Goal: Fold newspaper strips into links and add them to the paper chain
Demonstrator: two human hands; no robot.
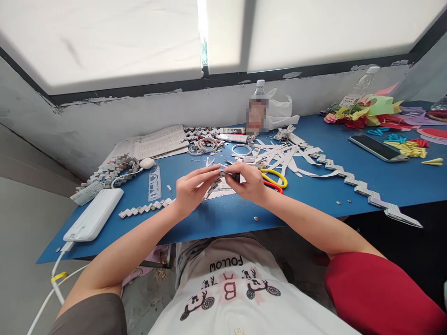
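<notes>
Head view, from my left: a white power bank [93, 214] lies near the counter's [226, 216] left edge with its cable hanging off; behind it sit a pile of folded paper links [106, 173] and a clear ruler [154, 183], and a short zigzag paper chain [145, 208] lies just left of my wrist; my left hand [191, 188] is raised over the counter, its fingers [209, 173] nearly straight and pinching the end of a small folded paper piece [228, 175]; my right hand [249, 181] meets it from the other side, fingers [240, 167] curled and closed on the same piece; yellow and red scissors [275, 179] lie just behind that hand; cut paper strips [282, 158] spread beyond; a long zigzag chain [363, 190] runs right; a phone [377, 148] lies far right
</notes>
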